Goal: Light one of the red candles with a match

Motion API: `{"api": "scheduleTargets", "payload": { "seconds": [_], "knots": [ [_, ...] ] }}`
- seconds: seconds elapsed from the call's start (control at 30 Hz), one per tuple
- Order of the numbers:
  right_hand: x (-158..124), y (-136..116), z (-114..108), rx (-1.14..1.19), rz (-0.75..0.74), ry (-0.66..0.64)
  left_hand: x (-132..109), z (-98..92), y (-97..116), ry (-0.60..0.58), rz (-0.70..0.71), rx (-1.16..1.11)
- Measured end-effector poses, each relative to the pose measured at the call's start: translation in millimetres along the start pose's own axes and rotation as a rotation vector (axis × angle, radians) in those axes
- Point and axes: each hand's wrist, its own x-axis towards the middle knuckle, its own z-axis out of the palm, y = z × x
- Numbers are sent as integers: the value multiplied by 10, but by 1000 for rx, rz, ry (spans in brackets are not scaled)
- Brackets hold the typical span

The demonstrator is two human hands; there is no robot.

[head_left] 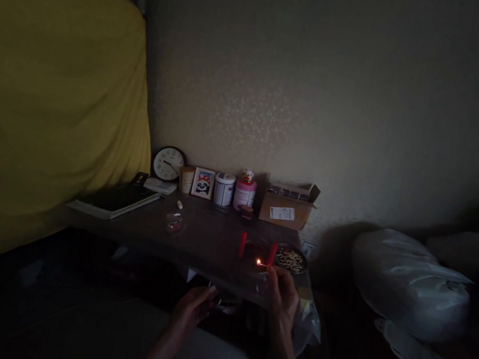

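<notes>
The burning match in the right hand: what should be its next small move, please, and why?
Probably raise the burning match in the right hand gently to the top of the nearby red candle. In the picture, the flame sits lower than that top, and no flame shows on it or on the other candle.

Dim light, mottled grey wall [368, 103], yellow cloth [55, 86] hanging at left, dark table [209, 232] below

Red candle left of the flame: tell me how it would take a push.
The red candle stands tall and narrow, so it would probably tip. Its sides look rounded, so it may roll across the table once down.
</notes>
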Motion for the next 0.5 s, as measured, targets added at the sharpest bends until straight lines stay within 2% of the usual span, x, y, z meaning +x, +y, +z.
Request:
{"api": "scheduleTargets", "payload": {
  "seconds": [0.2,0.5],
  "knots": [
    [64,42,93,58,-11,-12,26,-20,-34,-23,0,0],
    [207,35,234,233,47,-27,32,30,-5,28,-35,-31]
  ]
}}
